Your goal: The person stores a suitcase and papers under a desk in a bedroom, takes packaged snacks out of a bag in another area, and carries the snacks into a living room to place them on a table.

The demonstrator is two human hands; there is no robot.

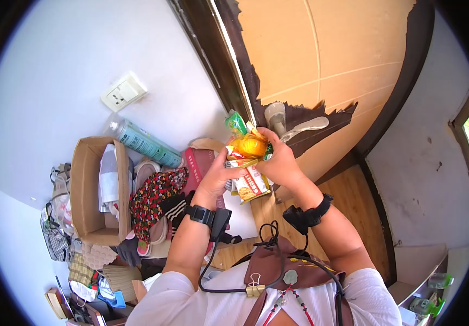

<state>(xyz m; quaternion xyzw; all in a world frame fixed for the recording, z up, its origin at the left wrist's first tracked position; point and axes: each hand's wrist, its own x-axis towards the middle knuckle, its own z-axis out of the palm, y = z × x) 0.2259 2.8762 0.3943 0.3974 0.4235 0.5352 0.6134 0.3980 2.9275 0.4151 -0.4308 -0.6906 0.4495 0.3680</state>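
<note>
Holding, both hands: one bunch of wrapped packets (pixel 252 145), clamped between left hand (pixel 215 176) and right hand (pixel 282 163), beside a door handle (pixel 305 128). Green packet (pixel 236 124) farthest from body; red-and-white packet (pixel 249 186) nearest; exact count unclear, fingers overlapping. At left: blue can (pixel 146 142), open cardboard box (pixel 77 190), floral cloth (pixel 156 201).

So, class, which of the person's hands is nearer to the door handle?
Right. In the picture, the right hand is just below the door handle; the left hand is farther off, at the other side of the packets.
</note>
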